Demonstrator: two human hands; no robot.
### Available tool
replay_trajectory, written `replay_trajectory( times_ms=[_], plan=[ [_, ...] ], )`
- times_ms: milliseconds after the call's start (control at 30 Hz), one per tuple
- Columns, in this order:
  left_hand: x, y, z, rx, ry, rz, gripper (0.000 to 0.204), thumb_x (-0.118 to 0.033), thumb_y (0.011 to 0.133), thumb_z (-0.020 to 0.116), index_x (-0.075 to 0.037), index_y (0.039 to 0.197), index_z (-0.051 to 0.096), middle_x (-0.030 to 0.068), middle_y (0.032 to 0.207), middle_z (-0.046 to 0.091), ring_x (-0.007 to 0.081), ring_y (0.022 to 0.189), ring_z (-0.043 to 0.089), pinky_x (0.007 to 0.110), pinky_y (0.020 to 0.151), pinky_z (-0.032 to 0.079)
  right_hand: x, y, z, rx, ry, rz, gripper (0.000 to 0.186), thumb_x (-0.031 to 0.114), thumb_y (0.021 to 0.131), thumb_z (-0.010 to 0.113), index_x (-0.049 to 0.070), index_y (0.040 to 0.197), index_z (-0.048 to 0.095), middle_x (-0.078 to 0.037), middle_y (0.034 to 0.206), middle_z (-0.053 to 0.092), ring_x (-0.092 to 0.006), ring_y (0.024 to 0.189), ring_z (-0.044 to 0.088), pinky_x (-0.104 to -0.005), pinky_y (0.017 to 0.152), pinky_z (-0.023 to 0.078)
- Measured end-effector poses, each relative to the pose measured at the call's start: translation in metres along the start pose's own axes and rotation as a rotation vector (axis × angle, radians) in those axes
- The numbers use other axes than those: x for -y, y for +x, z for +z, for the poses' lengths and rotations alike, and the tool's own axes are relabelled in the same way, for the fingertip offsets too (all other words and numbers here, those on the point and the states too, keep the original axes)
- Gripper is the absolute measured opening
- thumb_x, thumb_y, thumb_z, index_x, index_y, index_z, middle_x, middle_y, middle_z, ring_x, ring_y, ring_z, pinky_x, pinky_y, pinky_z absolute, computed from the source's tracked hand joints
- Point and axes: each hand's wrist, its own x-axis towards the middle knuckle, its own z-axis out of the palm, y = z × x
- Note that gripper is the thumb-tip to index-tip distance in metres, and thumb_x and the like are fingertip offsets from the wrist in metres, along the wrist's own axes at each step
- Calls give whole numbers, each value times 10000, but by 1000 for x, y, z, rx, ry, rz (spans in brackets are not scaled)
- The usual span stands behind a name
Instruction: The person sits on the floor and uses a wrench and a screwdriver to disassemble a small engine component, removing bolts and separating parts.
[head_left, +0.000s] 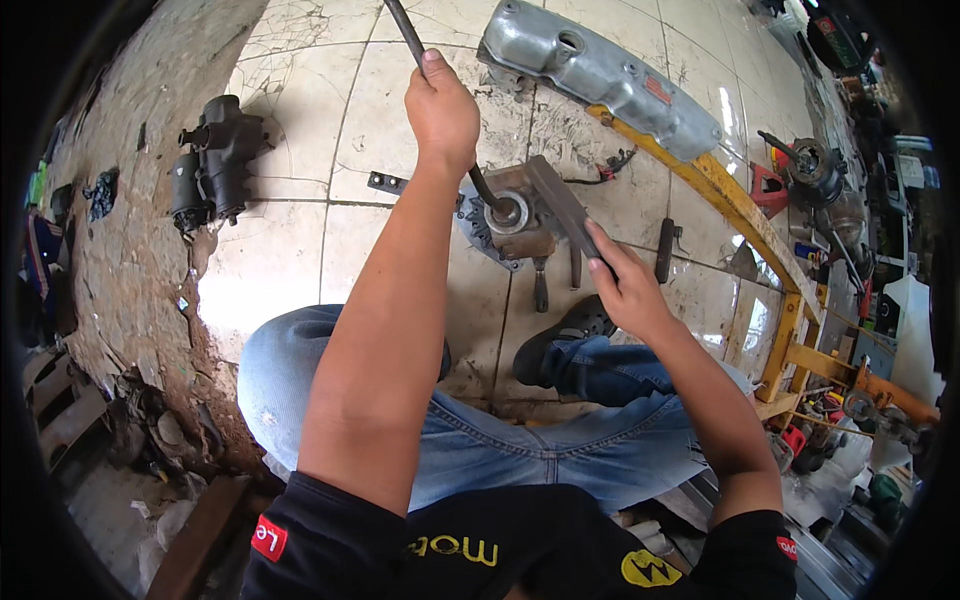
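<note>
My left hand (440, 115) is wrapped round a dark metal bar (405, 32). The bar slants down, and its bent lower end meets the round opening of a greasy metal housing (527, 243) on the tiles. A flat, dark rectangular bar (562, 208) is gripped in my right hand (630, 287) and reaches over the housing's right side. Whether it touches the housing, I cannot tell. Beside the housing's near edge lies a screwdriver-like tool (541, 285) with a dark handle. A black shoe (565, 340) is close by.
A silver engine valve cover (600, 75) lies at the far side by a yellow metal frame (740, 205). A dark mechanical unit (215, 160) stands left. A small dark bracket (386, 182) and a dark tool (666, 250) lie on the tiles. Assorted parts crowd the right edge.
</note>
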Motion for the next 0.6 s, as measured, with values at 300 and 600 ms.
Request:
replay_trajectory(
  times_ms=[300, 600],
  plan=[
    [-15, -5, 9, 27, -89, -98, 404, -418, 1060, 319, -82, 856, 411, -17, 548, 341, 93, 413, 316, 274, 380, 273, -8, 73, 16, -112, 99, -54, 484, 256, 985, 508, 138, 1452, 454, -211, 991, 634, -403, 907, 624, -405, 825, 498],
    [-7, -2, 5, 25, -50, -71, 420, -431, 1057, 317, -61, 900, 437, -10, 556, 357, 97, 414, 325, 277, 386, 273, 2, 10, 62, -233, 53, 111, 540, 162, 969, 504, 122, 1491, 375, -260, 953, 625, -445, 879, 619, -460, 785, 500]
  ],
)
